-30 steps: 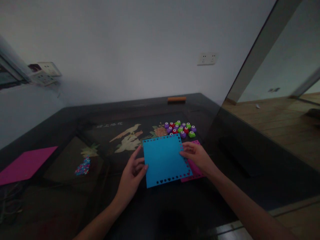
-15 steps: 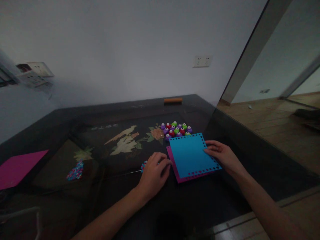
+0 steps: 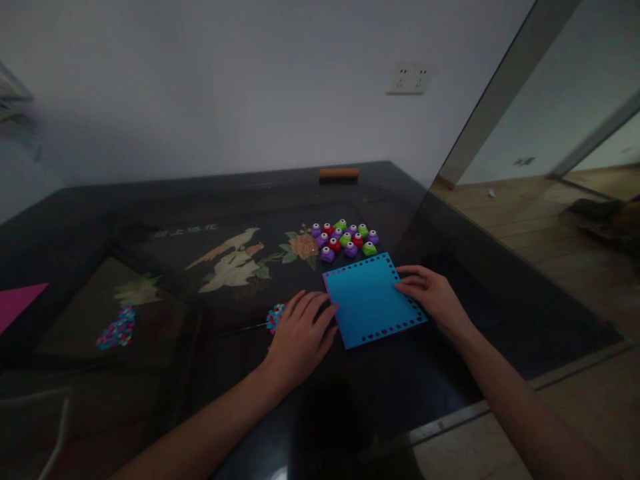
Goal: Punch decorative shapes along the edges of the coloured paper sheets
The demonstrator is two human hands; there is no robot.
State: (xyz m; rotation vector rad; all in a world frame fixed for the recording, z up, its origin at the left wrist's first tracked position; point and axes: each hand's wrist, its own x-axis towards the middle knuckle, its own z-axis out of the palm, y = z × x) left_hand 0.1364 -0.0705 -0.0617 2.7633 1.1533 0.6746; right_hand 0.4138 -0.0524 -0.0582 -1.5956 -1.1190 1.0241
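Note:
A blue sheet [image 3: 373, 300] with a row of punched holes along its edges lies on a dark table. It covers a pink sheet, of which only a thin strip shows along the left side. My right hand [image 3: 433, 293] grips the blue sheet's right edge between thumb and fingers. At the left edge, my left hand [image 3: 303, 337] has its fingers stretched and slightly apart, the tips touching the sheets. A pile of small blue, pink and white bits [image 3: 275, 316] is partly hidden behind my left hand.
Several purple, red and green eye-topped pieces [image 3: 345, 241] stand behind the sheets. Another pile of small bits [image 3: 117, 328] and a pink sheet [image 3: 17, 301] lie to the left. A brown stick [image 3: 339, 173] rests near the wall; the table's edge [image 3: 525, 260] runs down the right.
The blue sheet has come down into line over the pink sheet, which stuck out at the left and bottom before. My left fingers have straightened out. The view has shifted downward.

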